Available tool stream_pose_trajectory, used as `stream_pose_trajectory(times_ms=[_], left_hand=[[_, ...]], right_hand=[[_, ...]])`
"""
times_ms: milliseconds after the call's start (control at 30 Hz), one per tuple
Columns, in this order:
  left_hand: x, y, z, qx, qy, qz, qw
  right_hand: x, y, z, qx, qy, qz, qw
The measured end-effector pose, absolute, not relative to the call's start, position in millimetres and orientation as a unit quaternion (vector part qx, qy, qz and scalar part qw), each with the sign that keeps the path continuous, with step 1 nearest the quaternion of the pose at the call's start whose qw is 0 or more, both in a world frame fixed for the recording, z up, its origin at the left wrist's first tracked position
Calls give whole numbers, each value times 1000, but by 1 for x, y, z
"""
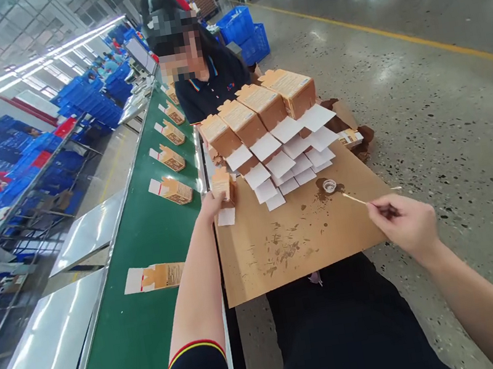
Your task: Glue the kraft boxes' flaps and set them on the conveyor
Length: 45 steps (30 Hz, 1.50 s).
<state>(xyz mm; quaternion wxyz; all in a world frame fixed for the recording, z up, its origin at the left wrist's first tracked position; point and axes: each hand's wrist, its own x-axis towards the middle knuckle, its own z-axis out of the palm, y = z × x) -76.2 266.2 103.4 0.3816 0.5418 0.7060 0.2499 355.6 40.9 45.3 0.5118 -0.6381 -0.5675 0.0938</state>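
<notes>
I have the green conveyor belt (pixel 147 269) running along my left and a stained cardboard sheet (pixel 284 247) across my lap. Stepped rows of small cartons (pixel 258 114) with white flaps open lie at its far side. My left hand (pixel 210 206) closes around one small carton (pixel 222 183) at the sheet's left edge, upright, its white flap (pixel 226 216) hanging toward me. My right hand (pixel 405 225) pinches a thin stick (pixel 354 198), long axis pointing left toward the glue cup (pixel 330 185). I judge this the gluing step; next, dab the flap precisely.
</notes>
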Motion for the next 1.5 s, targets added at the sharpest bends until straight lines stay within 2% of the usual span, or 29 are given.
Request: stream_pose_trajectory(times_ms=[100, 233, 433, 533, 667, 767, 867, 1033, 1267, 1500], left_hand=[[-91, 243, 103, 478, 691, 297, 453], [-114, 186, 99, 343, 597, 463, 559], [-91, 89, 65, 326, 534, 528, 574], [-71, 69, 44, 304, 565, 537, 548], [-57, 67, 29, 309, 571, 537, 539], [-53, 71, 28, 318, 581, 532, 527], [-50, 73, 31, 321, 592, 526, 519], [-48, 73, 35, 317, 595, 522, 522], [-45, 73, 37, 323, 591, 519, 526], [-35, 62, 37, 350, 598, 520, 500]], right_hand=[[358, 73, 49, -643, -596, 119, 466], [359, 110, 48, -643, -642, 131, 396], [363, 125, 46, -638, -681, 140, 330], [366, 115, 52, -636, -674, 129, 352], [347, 87, 54, -615, -657, 91, 426], [304, 62, 43, -563, -671, 153, 457], [251, 43, 26, -500, -697, 244, 452], [198, 32, 1, -448, -736, 282, 422], [202, 40, -8, -435, -760, 277, 395], [223, 55, 1, -489, -716, 248, 433]])
